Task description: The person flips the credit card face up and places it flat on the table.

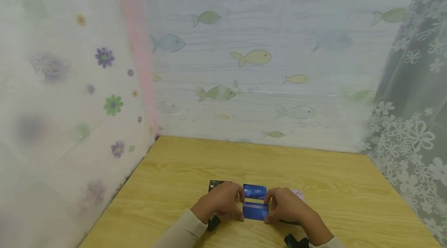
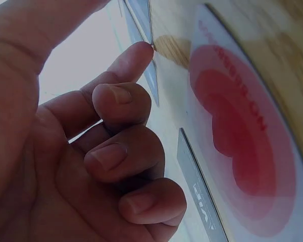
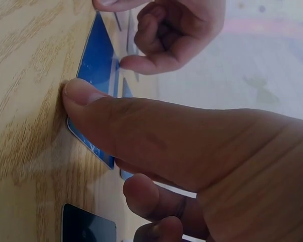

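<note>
A blue bank card [image 1: 255, 212] with a pale stripe along its upper part lies low over the table between both hands. My left hand [image 1: 224, 198] holds its left end, index finger at the upper corner and thumb at the lower one. The right hand [image 1: 287, 204] grips the right end the same way; up close, the right thumb [image 3: 86, 96] presses at the card's edge. Just beyond it lies another blue card [image 1: 255, 191] marked VIP, with a chip. Under the left hand's curled fingers [image 2: 139, 156] is a white card with red hearts [image 2: 242, 136].
A black card [image 1: 214, 183] lies behind the left hand. Right of the right hand are a pale pink-patterned card [image 1: 298, 193] and a dark card [image 3: 88, 224]. The wood-grain table [image 1: 244, 158] meets a fish-print curtain [image 1: 251, 85] at the back and a flowered one at left.
</note>
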`<state>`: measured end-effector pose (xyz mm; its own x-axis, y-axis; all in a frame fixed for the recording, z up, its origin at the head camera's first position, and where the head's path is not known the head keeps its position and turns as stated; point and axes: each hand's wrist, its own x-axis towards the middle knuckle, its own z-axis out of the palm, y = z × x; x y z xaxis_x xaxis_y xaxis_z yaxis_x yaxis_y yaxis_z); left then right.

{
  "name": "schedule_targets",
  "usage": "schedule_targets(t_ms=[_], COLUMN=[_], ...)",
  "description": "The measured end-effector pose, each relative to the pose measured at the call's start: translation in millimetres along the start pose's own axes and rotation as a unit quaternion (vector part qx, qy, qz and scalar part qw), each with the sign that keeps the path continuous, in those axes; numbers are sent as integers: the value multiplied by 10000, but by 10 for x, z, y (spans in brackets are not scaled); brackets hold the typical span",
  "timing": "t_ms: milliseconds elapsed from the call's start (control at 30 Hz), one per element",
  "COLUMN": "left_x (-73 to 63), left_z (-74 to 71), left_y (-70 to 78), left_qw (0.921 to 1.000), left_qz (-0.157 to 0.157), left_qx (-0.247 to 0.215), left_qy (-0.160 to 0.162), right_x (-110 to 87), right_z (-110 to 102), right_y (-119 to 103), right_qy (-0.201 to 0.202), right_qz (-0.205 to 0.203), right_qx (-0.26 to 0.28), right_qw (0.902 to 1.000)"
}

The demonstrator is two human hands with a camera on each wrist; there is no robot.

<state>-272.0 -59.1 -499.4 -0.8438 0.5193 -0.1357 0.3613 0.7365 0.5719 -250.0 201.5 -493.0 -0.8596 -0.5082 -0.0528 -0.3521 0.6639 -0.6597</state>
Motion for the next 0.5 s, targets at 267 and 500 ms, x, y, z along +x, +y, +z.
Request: schedule_targets(t_ms=[267, 500], left_x=[-19, -3], left_z=[26, 28], left_y=[-5, -5], left_qw=[9996, 9981], left_qz=[-35, -23], left_qx=[-291, -604], left_qy=[-28, -130], right_x=[12, 15], right_z=[45, 35], right_y=[37, 47], right_qy=[-61, -71], right_qz=[-83, -67], right_qx=[97, 73], right_qw=[9999, 9999])
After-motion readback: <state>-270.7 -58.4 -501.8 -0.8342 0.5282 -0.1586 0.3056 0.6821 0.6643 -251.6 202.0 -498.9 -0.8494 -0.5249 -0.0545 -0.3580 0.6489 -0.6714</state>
